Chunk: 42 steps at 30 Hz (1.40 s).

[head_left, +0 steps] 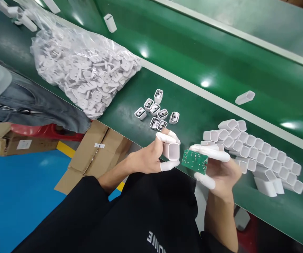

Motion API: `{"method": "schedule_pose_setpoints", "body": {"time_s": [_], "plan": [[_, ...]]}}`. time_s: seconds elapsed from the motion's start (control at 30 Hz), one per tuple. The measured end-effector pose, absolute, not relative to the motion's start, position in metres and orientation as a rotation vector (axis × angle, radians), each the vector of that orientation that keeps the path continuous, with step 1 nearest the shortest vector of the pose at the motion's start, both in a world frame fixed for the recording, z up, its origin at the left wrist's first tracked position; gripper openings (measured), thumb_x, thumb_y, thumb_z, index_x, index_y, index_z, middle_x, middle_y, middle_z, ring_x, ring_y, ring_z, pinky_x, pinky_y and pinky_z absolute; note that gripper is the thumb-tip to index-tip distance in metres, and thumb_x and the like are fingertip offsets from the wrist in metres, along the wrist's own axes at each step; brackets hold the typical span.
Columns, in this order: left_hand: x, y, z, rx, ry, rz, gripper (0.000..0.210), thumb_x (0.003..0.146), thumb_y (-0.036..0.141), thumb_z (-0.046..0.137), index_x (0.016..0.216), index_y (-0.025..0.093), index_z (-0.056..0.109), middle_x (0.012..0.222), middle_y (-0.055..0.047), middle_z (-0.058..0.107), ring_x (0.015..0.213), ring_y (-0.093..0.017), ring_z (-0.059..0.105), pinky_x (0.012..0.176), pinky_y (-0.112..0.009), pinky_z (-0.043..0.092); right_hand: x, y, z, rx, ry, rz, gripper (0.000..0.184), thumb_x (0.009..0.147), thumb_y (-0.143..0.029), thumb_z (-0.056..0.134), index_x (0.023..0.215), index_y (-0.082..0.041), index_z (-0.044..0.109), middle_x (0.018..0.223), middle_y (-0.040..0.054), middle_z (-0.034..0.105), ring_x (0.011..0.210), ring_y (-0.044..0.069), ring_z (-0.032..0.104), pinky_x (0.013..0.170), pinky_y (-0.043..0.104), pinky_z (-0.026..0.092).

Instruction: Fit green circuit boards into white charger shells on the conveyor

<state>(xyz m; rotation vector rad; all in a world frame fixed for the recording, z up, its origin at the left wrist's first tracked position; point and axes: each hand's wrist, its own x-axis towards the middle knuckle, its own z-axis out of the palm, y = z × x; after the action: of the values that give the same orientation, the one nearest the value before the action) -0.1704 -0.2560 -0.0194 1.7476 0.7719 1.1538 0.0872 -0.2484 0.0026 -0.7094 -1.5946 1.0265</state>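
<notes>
My left hand (153,154), in white finger cots, grips a white plastic housing (172,151) whose open end faces right. Across a small gap, my right hand (217,168), also in finger cots, pinches a green circuit board (194,161) by its edges, solder side showing. The board is outside the housing. Just beyond my left hand stand several filled housings (155,109) with circuit parts visible inside. To the right of my right hand lies a stack of white housings (262,151) with open ends showing.
A clear plastic bag (85,70) full of white plastic pieces lies at the left on the green table (188,137). Single housings (245,97) lie on the green conveyor (183,52). A person in jeans (35,95) is at far left, near cardboard boxes (93,158).
</notes>
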Motion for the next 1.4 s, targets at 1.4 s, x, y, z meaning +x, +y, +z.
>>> {"method": "schedule_pose_setpoints", "body": {"time_s": [1.4], "plan": [[-0.169, -0.245, -0.019, 1.832, 0.679, 1.304, 0.075, 0.096, 0.022, 0.097, 0.163, 0.032, 0.064, 0.131, -0.011, 0.074, 0.115, -0.026, 0.079, 0.091, -0.039, 0.072, 0.085, -0.258, 0.01, -0.69, -1.764, 0.877, 0.07, 0.093, -0.03, 0.1, 0.158, -0.038, 0.076, 0.133, 0.0079, 0.089, 0.11, 0.035, 0.087, 0.089, 0.056, 0.074]]}}
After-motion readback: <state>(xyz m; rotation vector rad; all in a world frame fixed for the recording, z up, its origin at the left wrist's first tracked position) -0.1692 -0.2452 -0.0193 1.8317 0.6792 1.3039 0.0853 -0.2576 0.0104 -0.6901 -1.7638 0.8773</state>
